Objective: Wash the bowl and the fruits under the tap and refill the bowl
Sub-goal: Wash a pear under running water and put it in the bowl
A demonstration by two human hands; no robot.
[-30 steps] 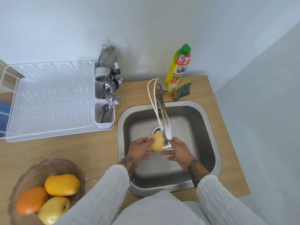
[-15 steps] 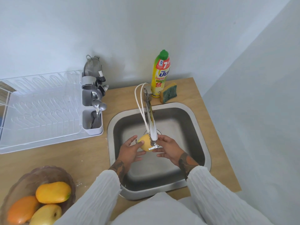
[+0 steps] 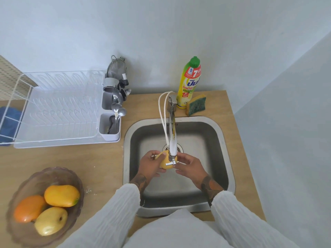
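holding the yellow fruit under the tap at the frame's middle, my left hand fingers curled round it. right hand touches its other side, fingers loosely spread. the bowl sits lower left on the bench, nearer my left hand.

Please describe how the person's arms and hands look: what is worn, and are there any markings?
Both arms wear loose white sleeves of crinkled fabric, the left sleeve and right sleeve ending above the wrists. Dark tattoos cover both bare wrists. The left hand and right hand are bare; no gloves, rings or watch show.
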